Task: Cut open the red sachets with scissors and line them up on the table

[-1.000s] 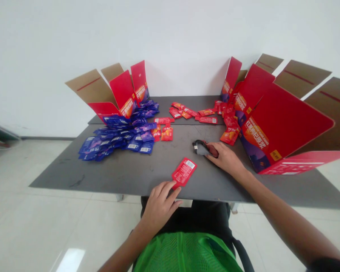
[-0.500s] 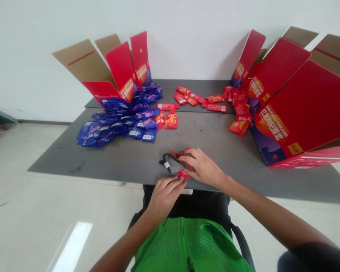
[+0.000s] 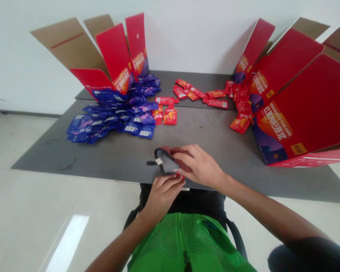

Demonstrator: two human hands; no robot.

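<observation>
On the left of the grey table [image 3: 73,158] an open box [image 3: 113,64] lies on its side, and blue packets [image 3: 107,121] spill from its mouth in a loose heap. At the near edge, the left hand [image 3: 162,190] has its fingers bunched narrowly on the near end of a red packet [image 3: 180,176], most of it hidden. Just beyond, touching it, sits a small grey pouch [image 3: 166,161] with a red lining. It looks soft, light and limp, best taken by the rim of its mouth; the packet seems thin, flat and slick, so pinching an edge would suit. The right hand [image 3: 200,166] lies over the pouch, but whether it grips or only presses cannot be told. Further right, loose red packets [image 3: 212,102] trail toward the big red boxes [image 3: 297,109], also tipped over, with more red packets at their mouths.
</observation>
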